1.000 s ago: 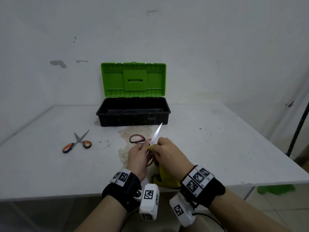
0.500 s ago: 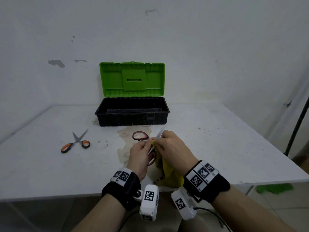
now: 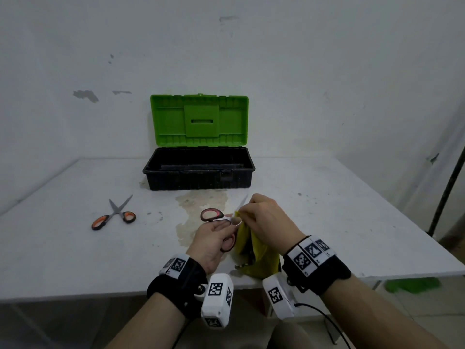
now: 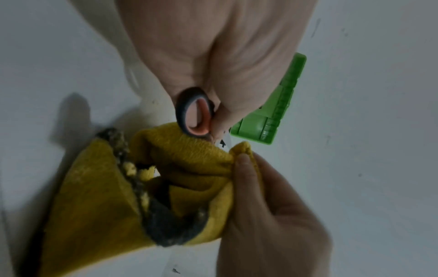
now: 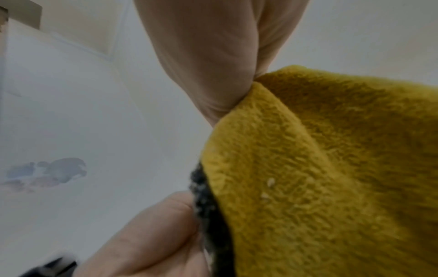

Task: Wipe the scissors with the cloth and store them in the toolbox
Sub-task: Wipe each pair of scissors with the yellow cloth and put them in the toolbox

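Nearest: left hand (image 3: 214, 241) grips one red-handled steel scissors (image 3: 214, 215); right hand (image 3: 266, 220) pinches one mustard-yellow fleece cloth (image 3: 254, 253) around its blade. Farther left lies a second, orange-handled pair (image 3: 114, 215). Beyond: one black toolbox (image 3: 198, 176), green lid (image 3: 199, 120) raised.

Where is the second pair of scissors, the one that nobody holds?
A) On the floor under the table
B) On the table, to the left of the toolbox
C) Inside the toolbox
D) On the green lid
B: the free scissors lie open on the table, left of and nearer than the toolbox, while the left hand holds the other scissors.
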